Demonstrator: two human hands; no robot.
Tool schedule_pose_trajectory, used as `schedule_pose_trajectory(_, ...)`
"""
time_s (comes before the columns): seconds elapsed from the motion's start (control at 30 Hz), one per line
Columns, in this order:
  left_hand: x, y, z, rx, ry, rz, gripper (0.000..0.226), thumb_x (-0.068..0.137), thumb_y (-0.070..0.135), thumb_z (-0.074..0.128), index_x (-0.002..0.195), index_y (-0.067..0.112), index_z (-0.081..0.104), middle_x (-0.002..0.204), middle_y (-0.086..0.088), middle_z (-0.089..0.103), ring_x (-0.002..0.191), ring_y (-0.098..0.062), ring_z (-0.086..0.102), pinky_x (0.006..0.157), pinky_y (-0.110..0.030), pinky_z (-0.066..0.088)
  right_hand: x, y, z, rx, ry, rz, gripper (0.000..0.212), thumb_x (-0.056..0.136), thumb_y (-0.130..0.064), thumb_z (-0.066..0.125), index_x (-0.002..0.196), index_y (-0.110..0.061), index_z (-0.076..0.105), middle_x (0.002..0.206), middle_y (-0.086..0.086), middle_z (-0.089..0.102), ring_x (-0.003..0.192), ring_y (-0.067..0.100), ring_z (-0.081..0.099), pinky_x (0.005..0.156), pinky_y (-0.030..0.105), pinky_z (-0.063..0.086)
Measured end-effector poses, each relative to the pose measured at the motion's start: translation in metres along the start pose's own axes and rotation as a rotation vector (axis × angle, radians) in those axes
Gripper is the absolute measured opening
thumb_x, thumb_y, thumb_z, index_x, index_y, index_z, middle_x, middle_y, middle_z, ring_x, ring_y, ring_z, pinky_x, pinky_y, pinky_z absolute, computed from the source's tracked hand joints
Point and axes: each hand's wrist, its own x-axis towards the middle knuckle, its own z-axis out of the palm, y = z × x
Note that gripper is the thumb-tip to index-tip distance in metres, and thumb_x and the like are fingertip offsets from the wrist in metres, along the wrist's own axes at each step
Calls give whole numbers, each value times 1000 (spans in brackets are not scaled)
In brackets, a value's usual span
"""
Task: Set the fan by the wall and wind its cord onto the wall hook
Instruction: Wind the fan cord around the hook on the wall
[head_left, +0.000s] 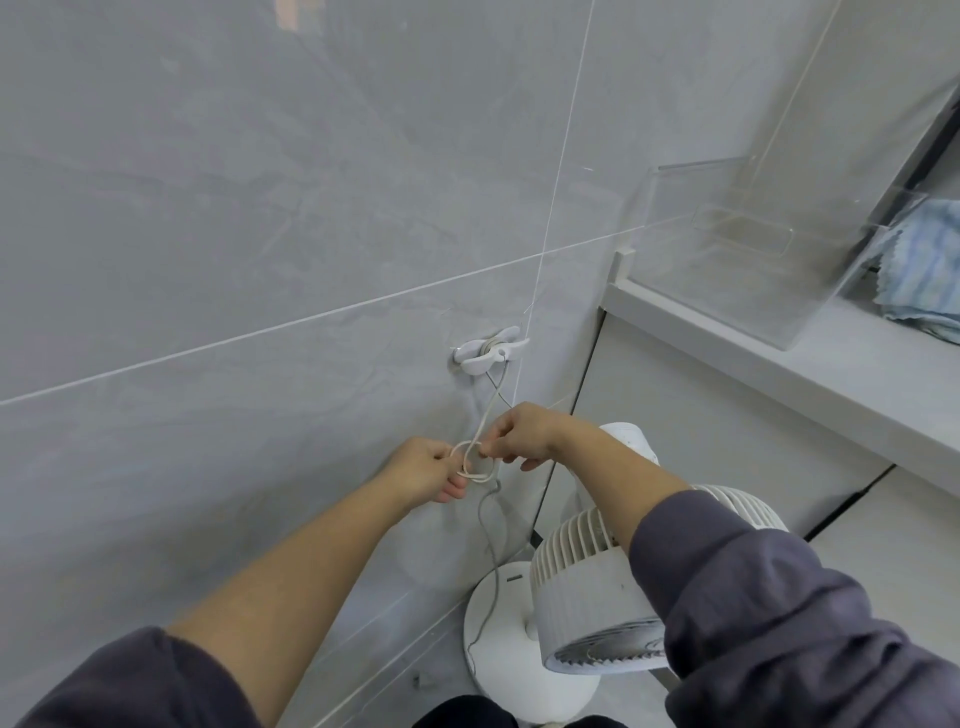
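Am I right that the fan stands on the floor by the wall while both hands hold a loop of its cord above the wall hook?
Not quite: the head view shows the hands, left and right, holding the cord loop below the wall hook, not above. The fan does stand by the wall.

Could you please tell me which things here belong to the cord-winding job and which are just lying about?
Job: fan, cord, wall hook, left hand and right hand gripping the cord.
Lying about: clear plastic box, blue cloth, white shelf.
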Motion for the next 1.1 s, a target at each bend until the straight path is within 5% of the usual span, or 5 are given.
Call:
schedule_pose_trajectory(0.3, -6, 13, 4, -46, 94, -50, 16, 94, 9, 51, 79, 12, 47, 67, -13, 61, 57, -21, 61, 56, -25, 49, 0, -6, 7, 93, 39, 21, 15, 91, -19, 62, 84, -6, 59, 73, 12, 60, 57, 17, 57, 55, 24, 49)
schedule_pose_trajectory(0.57, -4, 13, 7, -390, 99, -169, 24, 88, -12, 46, 75, 6, 53, 80, -3, 62, 62, -19, 58, 69, -33, 54, 1, -4, 12, -97, 34, 46, 14, 90, 4, 51, 91, -8, 58, 79, 14, 63, 66, 22, 62, 68, 31, 57)
schedule_pose_trajectory(0.77, -2, 21, 9, -333, 148, -189, 25, 89, -5, 41, 84, 5, 63, 68, -7, 41, 52, -16, 37, 44, -24, 52, 4, -2, 13, -194, 97, 21, 15, 90, 6, 53, 99, -2, 63, 96, 20, 69, 86, 32, 71, 77, 40, 60)
schedule_pose_trajectory(0.87, -1, 17, 8, -144, 192, -56, 20, 91, 3, 40, 85, 14, 56, 67, -6, 43, 48, -17, 39, 49, -28, 49, 4, 0, 14, -150, 109, 16, 15, 92, 6, 48, 92, -4, 58, 94, 22, 69, 79, 32, 71, 75, 40, 61)
schedule_pose_trajectory(1.1, -8, 6, -2, 919, 272, 443, 22, 82, 1, 45, 93, 20, 47, 91, -5, 53, 80, -30, 52, 67, -40, 43, 0, -2, 15, 15, 36, 53, 34, 93, 8, 27, 96, -3, 59, 86, 18, 63, 60, 21, 62, 58, 27, 54)
